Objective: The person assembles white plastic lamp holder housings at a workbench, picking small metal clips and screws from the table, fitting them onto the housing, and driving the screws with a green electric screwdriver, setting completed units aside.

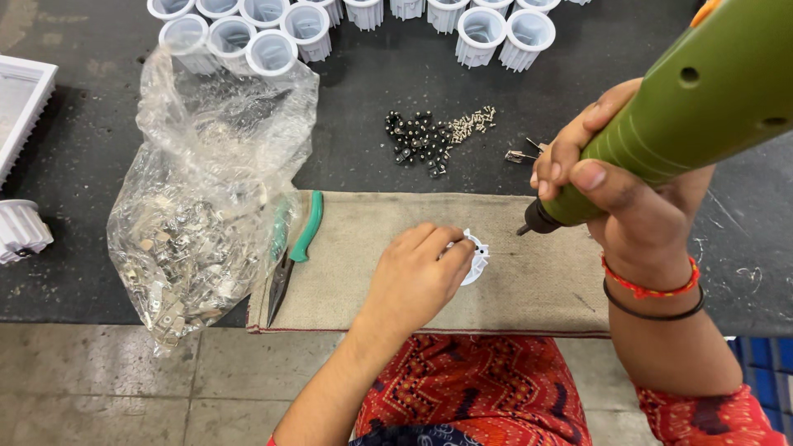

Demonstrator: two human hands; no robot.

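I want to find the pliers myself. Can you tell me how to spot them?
Find the tan cloth on the dark table. At its left end, beside the clear bag of metal bits, lie the pliers. They alone have green handles and a thin dark nose.

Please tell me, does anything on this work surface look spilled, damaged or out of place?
Nothing looks damaged. The small black and pale screws lie loose in a heap on the dark mat, not in a container. The clear plastic bag of metal parts sags open, partly covering the green-handled pliers. Otherwise the layout seems orderly.
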